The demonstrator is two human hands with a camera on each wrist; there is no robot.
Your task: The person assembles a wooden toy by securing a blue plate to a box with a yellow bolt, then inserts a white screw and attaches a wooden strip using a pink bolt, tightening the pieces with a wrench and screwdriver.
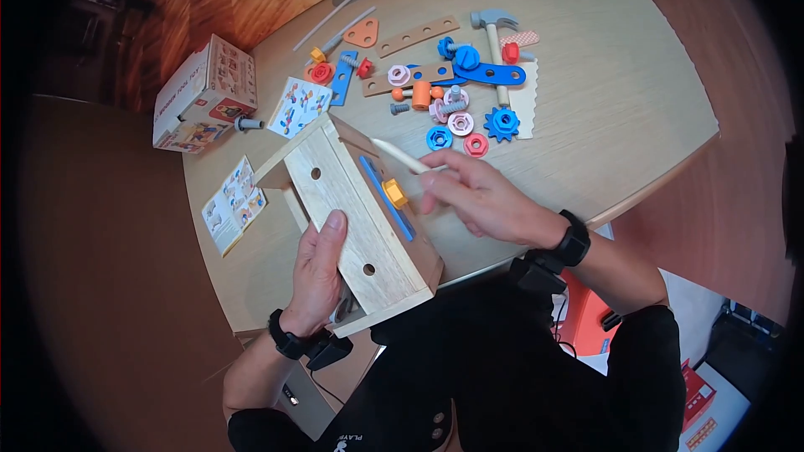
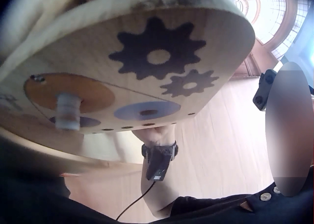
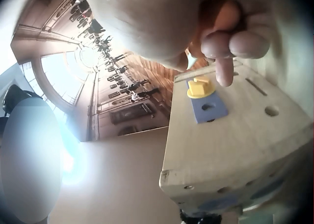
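A pale wooden toy box (image 1: pixel 342 213) is tilted at the table's near edge. My left hand (image 1: pixel 318 264) grips its side, thumb over the holed panel and fingers hidden below. On the box's right face lies a blue strip (image 1: pixel 405 226) with a yellow bolt head (image 1: pixel 394 192) through it; both also show in the right wrist view. My right hand (image 1: pixel 494 201) pinches a pale stick (image 1: pixel 400 156) with a narrowed end, held above that face near the bolt. In the left wrist view the box's end panel (image 2: pixel 221 42) shows printed gears and a protruding pale peg (image 2: pixel 67 111).
Beyond the box lie a toy hammer (image 1: pixel 494 21), a blue gear (image 1: pixel 502 123), holed strips (image 1: pixel 419 36) and several nuts and bolts. A carton (image 1: pixel 180 109) stands at the left, with instruction sheets (image 1: pixel 234 205) beside it. The table's curved edge (image 1: pixel 645 184) runs at right.
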